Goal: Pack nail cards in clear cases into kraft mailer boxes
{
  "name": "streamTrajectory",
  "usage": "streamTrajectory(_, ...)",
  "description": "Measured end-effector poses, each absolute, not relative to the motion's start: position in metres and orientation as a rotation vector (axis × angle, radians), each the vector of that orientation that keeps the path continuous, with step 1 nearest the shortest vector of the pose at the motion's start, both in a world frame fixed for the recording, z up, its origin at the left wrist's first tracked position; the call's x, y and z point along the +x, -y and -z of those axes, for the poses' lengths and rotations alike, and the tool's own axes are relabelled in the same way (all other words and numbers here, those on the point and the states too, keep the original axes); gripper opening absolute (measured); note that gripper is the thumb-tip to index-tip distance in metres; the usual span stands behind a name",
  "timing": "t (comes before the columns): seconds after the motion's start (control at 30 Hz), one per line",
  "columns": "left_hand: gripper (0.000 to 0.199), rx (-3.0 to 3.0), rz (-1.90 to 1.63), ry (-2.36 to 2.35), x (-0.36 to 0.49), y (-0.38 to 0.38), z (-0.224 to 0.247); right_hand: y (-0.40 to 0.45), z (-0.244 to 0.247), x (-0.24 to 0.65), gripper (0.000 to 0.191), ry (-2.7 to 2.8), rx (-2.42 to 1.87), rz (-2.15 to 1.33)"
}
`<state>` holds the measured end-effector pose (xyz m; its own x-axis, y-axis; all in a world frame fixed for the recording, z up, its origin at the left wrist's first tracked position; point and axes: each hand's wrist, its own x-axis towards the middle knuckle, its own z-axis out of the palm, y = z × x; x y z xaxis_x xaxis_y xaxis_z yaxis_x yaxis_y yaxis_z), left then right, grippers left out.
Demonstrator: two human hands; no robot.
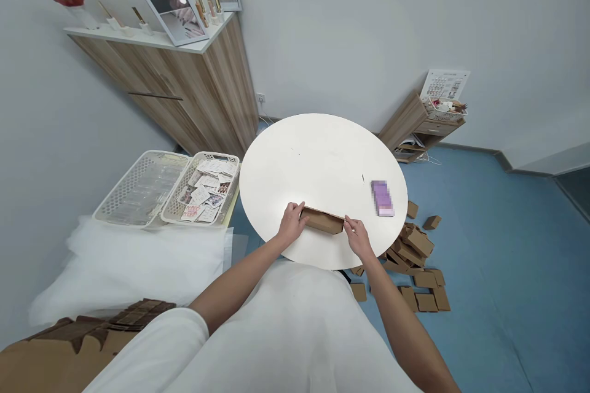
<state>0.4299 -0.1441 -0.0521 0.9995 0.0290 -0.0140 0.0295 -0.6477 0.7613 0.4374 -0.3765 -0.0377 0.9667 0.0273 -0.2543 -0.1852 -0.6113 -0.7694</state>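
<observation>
I hold a small brown cardboard box [322, 220] at the near edge of the round white table [318, 166], about six o'clock on its top. My left hand [291, 223] grips its left end, my right hand [356, 234] pinches its right end. A purple packet [381, 198] lies at three o'clock, well apart. More cardboard boxes [417, 258] litter the floor at four o'clock.

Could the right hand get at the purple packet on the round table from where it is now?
Probably yes. The right hand grips one end of the small cardboard box, and only bare table lies between it and the purple packet. It would have to release the box first.
</observation>
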Motion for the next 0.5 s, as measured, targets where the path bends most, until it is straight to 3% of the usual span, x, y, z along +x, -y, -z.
streamTrajectory(0.5, 0.036, 2.302, -0.048, 0.038, 0.4348, 0.1382, 0.0473, 0.3822, 0.0312, 0.4408, 0.046, -0.161, -1.991, -0.397)
